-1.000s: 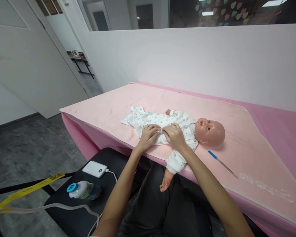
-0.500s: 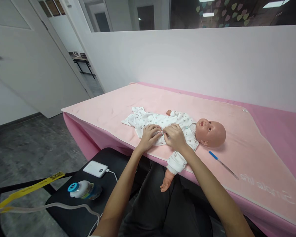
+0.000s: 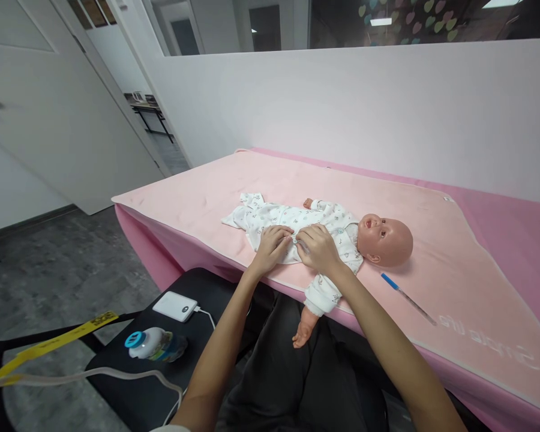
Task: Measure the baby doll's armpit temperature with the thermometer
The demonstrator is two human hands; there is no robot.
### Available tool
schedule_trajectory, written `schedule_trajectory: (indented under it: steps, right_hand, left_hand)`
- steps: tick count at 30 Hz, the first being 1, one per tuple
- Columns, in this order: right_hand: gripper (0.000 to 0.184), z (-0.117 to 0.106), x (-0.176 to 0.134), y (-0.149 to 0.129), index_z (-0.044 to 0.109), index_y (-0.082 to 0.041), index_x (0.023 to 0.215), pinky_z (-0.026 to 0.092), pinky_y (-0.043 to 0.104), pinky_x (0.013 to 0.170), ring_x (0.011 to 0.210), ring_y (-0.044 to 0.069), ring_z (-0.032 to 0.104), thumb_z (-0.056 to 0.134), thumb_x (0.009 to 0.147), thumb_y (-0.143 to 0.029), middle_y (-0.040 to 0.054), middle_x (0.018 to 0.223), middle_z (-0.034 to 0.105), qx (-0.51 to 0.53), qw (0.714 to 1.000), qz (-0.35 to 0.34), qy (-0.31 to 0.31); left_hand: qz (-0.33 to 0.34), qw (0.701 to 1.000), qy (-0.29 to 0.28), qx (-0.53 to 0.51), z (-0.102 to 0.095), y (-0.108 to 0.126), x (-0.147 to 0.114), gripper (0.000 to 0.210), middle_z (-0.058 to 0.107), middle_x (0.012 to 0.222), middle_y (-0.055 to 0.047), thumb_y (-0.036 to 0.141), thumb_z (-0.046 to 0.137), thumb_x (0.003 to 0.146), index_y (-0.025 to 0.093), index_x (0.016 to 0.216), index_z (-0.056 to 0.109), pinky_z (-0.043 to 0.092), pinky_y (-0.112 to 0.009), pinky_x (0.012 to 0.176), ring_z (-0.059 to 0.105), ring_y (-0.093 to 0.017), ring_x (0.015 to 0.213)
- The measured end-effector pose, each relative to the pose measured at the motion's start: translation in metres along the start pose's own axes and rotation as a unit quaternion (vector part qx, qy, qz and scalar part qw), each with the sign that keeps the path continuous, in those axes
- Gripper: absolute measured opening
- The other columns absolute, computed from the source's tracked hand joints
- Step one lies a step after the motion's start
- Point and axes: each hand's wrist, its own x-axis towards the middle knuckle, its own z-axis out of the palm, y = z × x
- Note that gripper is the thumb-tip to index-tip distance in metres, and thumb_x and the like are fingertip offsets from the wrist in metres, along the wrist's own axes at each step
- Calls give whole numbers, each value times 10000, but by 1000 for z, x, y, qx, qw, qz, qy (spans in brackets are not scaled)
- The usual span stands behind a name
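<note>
A baby doll (image 3: 389,241) lies on its back across the pink blanket, its head to the right and one arm hanging over the table's near edge. It wears a white patterned romper (image 3: 281,216). At the near side of the doll's middle, my left hand (image 3: 272,247) pinches the romper's cloth with bent fingers. My right hand (image 3: 317,246) is close beside it, its fingers also closed on the cloth at the front of the romper. The fingertips face each other with a small gap. What fastening lies between them, if any, is too small to make out.
A blue-capped pen (image 3: 407,297) lies on the pink blanket (image 3: 198,186) right of the doll. On the black chair (image 3: 130,390) at lower left are a white power bank (image 3: 175,306) with a cable and a blue-capped bottle (image 3: 155,345). A white wall (image 3: 342,114) stands behind the table.
Both hands stay at the same spot on the romper, with only slight finger movement; the left fingertips have shifted a little. The view has tilted very slightly.
</note>
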Motion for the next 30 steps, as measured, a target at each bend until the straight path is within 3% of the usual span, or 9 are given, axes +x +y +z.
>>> schedule_trajectory:
  steps: [30]
  right_hand:
    - [155,2,-1,1,587,-181,838,360,302,820,814,162,499,437,872,-160,31,820,621,0,1000,1,-10]
  left_hand:
    - [-12,998,29,-45,0,0,-1,227,620,1007,-26,376,402,896,205,861,548,343,-344,931,524,-176,989]
